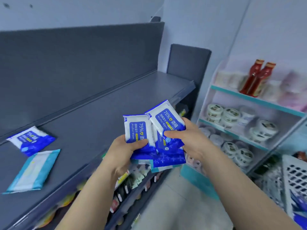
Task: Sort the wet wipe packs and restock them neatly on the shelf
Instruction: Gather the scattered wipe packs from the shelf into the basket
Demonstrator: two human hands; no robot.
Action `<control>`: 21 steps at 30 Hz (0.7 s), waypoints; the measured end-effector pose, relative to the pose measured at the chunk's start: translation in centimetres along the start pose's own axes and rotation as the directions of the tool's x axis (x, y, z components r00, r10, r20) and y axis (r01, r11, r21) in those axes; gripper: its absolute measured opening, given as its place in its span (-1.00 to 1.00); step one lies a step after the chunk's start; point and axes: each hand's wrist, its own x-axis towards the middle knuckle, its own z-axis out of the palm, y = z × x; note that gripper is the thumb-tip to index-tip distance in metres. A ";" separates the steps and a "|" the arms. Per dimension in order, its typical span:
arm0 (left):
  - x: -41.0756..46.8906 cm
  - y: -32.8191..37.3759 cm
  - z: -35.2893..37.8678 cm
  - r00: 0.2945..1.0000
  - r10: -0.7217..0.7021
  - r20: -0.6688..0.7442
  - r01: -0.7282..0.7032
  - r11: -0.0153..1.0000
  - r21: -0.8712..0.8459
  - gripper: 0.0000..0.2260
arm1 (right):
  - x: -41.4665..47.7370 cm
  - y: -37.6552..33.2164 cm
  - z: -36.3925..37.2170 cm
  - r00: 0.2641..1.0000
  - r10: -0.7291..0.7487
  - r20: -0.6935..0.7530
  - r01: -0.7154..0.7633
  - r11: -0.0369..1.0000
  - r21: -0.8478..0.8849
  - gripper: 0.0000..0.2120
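Wipe packs (138, 128) fanning loosely at frame centre, left hand (126, 151) and right hand (191, 138) both gripping them; lowest, slick, is risking sliding floorward.

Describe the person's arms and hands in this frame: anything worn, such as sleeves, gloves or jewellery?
Nothing worn is visible. The left hand and the right hand are ungloved, with no rings that I can make out. Both forearms are uncovered down to the bottom edge of the frame: no sleeve, watch, bracelet or strap shows.
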 end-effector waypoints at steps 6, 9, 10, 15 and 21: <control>0.2 -4.6 13.8 0.956 -0.087 0.281 0.059 0.992 0.107 -0.77 | -8.5 1.5 -13.3 0.956 0.018 -0.293 0.019 0.992 0.124 -0.60; -0.5 -7.7 20.9 0.910 -0.169 0.378 0.105 0.977 0.184 -0.78 | -12.3 3.0 -19.9 0.905 0.064 -0.421 0.010 0.985 0.172 -0.61; -0.9 -8.8 23.2 0.893 -0.201 0.402 0.128 0.971 0.201 -0.79 | -13.4 3.6 -22.1 0.883 0.084 -0.462 0.006 0.982 0.189 -0.61; -2.4 -14.3 34.0 0.831 -0.291 0.474 0.163 0.942 0.292 -0.91 | -17.6 7.0 -33.1 0.811 0.178 -0.558 -0.033 0.965 0.260 -0.75; -1.7 -24.1 46.0 0.830 -0.379 0.409 0.240 0.905 0.350 -0.77 | -18.1 13.0 -46.8 0.761 0.311 -0.570 -0.131 0.933 0.335 -0.58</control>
